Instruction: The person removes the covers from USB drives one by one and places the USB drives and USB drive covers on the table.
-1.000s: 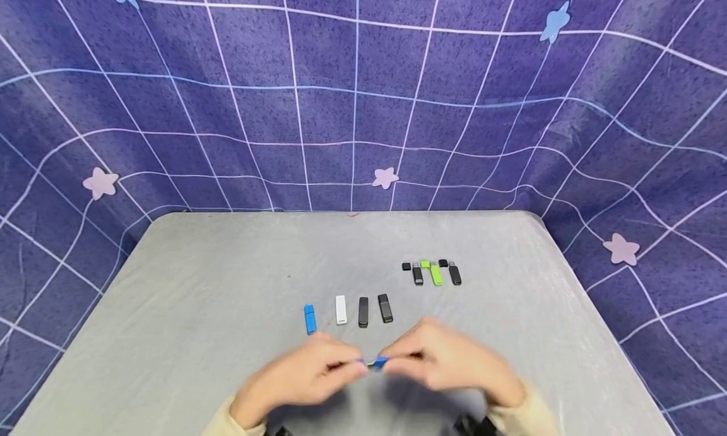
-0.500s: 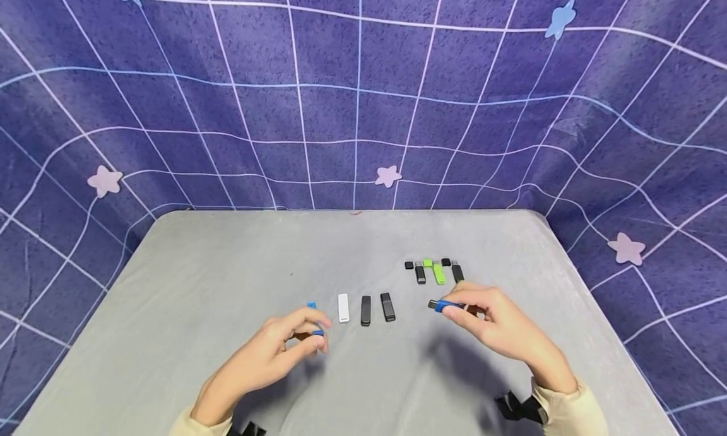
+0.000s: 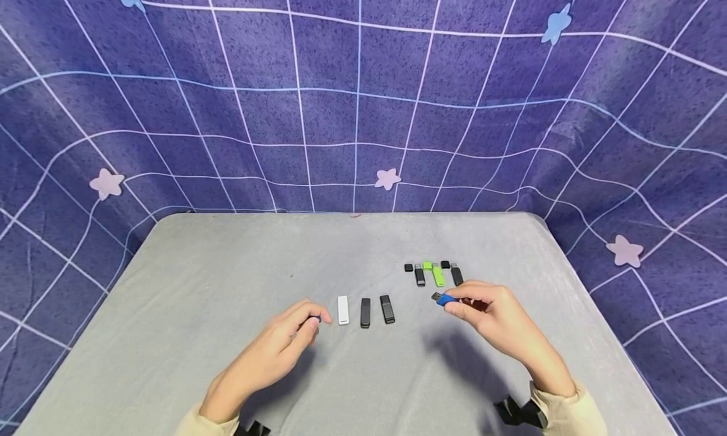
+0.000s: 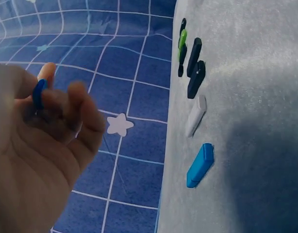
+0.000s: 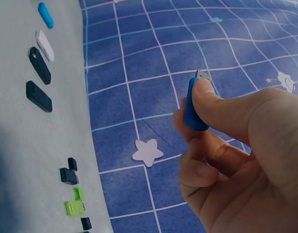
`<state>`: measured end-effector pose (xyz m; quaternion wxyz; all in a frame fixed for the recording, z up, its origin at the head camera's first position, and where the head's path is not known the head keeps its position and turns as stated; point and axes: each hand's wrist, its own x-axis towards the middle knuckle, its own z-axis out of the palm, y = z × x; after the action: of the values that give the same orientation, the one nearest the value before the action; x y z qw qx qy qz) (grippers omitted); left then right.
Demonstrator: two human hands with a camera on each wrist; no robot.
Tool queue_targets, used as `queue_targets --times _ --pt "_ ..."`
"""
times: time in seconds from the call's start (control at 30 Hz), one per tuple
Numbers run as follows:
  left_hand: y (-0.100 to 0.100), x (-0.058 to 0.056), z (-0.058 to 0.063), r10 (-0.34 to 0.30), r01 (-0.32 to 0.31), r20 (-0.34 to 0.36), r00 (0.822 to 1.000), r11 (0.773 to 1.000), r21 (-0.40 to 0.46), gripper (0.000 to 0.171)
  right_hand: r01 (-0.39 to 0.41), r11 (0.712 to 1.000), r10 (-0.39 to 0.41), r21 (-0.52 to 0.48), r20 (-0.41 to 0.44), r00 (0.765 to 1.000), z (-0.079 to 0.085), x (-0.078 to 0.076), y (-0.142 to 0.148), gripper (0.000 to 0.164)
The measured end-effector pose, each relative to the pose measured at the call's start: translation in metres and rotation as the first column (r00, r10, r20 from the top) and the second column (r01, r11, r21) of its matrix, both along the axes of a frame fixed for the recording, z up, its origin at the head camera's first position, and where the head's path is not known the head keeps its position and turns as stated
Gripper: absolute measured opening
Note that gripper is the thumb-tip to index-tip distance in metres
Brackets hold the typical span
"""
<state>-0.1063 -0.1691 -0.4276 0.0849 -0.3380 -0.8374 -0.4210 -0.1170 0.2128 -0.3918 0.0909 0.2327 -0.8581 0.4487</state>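
Observation:
Between its thumb and fingers, my right hand (image 3: 500, 316) pinches a dark blue USB stick (image 5: 191, 110). Its metal plug is bare and points up and left in the head view, above the table near the uncapped sticks. My left hand (image 3: 278, 344) holds the small dark blue cap (image 4: 39, 94) in its fingers, over the table's left-centre part. A lighter blue USB stick (image 4: 201, 165) lies capped on the table; in the head view the left hand hides it. Just right of that hand lies a white USB stick (image 3: 343, 310).
Two black capped sticks, one (image 3: 365, 313) beside another (image 3: 387, 309), continue the row. Further back right lie a black (image 3: 419, 276), a green (image 3: 438, 276) and another black stick (image 3: 457, 274), uncapped, each with its cap at its upper left. A purple curtain (image 3: 318, 120) surrounds the grey table (image 3: 227, 259).
Both hands were together on the dark blue stick; they have parted, cap in the left, stick in the right. The right hand went right and further back, the left hand left.

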Motion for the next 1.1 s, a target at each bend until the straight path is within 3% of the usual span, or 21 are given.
queue_targets --times 0.33,0.57,0.73,0.93,1.1 --pt "0.004 -0.011 -0.008 -0.035 0.028 -0.098 0.995 0.997 -0.067 0.032 0.069 0.997 -0.071 0.024 0.07 0.995 0.001 -0.004 -0.002 0.012" --pt "0.009 -0.018 -0.003 -0.09 0.083 -0.074 0.993 0.992 -0.097 0.021 0.114 0.993 -0.114 0.002 0.138 0.984 0.002 -0.01 -0.005 0.012" --pt "0.012 -0.027 -0.001 -0.122 0.114 -0.16 0.98 0.992 -0.062 0.028 0.109 0.994 -0.107 -0.006 0.153 0.982 0.003 -0.014 -0.006 0.012" --pt "0.017 -0.036 0.003 -0.095 0.084 -0.166 0.982 0.994 -0.073 0.023 0.095 0.995 -0.098 0.025 0.119 0.988 0.005 -0.022 -0.006 0.007" --pt "0.022 -0.043 0.005 -0.087 0.07 -0.135 0.987 0.989 -0.127 0.021 0.077 0.996 -0.083 0.044 0.16 0.984 0.006 -0.027 -0.006 0.004"
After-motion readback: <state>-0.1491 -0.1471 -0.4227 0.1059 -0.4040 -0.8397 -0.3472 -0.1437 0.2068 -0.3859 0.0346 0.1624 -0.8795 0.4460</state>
